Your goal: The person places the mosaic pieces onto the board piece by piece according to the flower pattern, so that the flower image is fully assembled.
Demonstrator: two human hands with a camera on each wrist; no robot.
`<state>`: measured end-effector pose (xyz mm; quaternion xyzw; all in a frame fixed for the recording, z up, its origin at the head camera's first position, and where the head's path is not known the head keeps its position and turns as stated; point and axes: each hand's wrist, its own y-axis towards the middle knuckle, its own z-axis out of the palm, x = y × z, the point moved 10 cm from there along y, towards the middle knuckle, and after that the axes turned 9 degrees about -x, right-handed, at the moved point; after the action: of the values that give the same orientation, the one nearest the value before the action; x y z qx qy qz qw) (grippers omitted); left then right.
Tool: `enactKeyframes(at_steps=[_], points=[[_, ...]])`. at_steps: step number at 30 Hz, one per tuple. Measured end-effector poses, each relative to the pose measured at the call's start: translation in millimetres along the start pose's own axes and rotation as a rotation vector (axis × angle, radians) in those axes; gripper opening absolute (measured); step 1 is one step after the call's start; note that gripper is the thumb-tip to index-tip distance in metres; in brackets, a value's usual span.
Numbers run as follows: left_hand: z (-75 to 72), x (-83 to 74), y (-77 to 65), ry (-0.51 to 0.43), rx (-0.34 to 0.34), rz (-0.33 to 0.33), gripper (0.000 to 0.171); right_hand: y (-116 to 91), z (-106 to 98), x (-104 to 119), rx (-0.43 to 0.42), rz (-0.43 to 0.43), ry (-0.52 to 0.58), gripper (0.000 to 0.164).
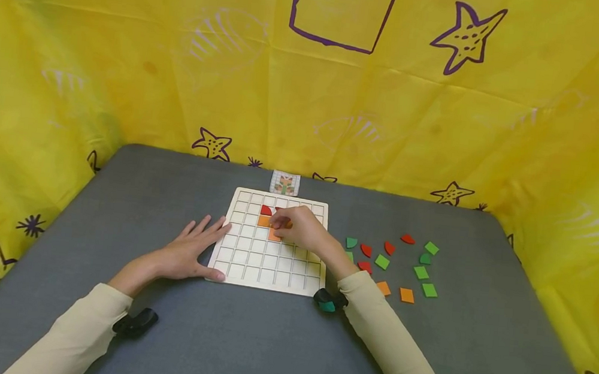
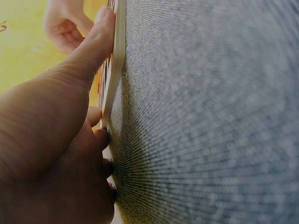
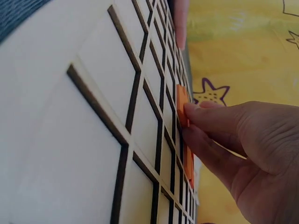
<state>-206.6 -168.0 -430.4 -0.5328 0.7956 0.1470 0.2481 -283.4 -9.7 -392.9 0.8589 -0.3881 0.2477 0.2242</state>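
A pale wooden grid board (image 1: pixel 241 256) lies on the grey table. My left hand (image 1: pixel 187 253) is spread at the board's left side, its thumb on the near left corner and fingertips at the edge. Over the upper middle squares, my right hand (image 1: pixel 301 226) pinches a small orange tile (image 3: pixel 182 103) between thumb and forefinger, low against the grid. The fingers partly hide this spot. Around it sit a red quarter-round tile (image 1: pixel 266 210) and an orange square tile (image 1: pixel 264 221), with more red and orange partly covered by the hand.
Right of the board lie loose tiles: green squares (image 1: pixel 429 290), red quarter-rounds (image 1: pixel 407 239), dark green quarter-rounds (image 1: pixel 425 259) and orange squares (image 1: pixel 406 295). A small pattern card (image 1: pixel 285 183) lies behind the board. Yellow printed cloth (image 1: pixel 298 90) hangs around the table.
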Motion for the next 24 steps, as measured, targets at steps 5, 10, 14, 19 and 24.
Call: enactKeyframes(at_steps=[5, 10, 14, 19, 24], points=[[0.6, 0.1, 1.1, 0.002, 0.001, 0.0, 0.109, 0.1, 0.7, -1.2, -0.003, 0.017, -0.026, 0.015], [1.6, 0.8, 1.2, 0.003, 0.004, -0.004, 0.109, -2.2, -0.2, 0.5, -0.005, 0.016, -0.02, 0.016], [1.6, 0.5, 1.3, 0.002, 0.002, -0.003, 0.109, -6.0, -5.4, -0.1, -0.026, 0.019, 0.009, 0.017], [0.7, -1.6, 1.1, 0.0, 0.001, -0.002, 0.109, -12.6, -18.2, -3.8, -0.061, 0.008, 0.011, 0.019], [-0.2, -0.9, 0.3, -0.002, 0.0, -0.005, 0.11, -22.3, -31.4, -11.5, -0.083, -0.008, 0.004, 0.02]])
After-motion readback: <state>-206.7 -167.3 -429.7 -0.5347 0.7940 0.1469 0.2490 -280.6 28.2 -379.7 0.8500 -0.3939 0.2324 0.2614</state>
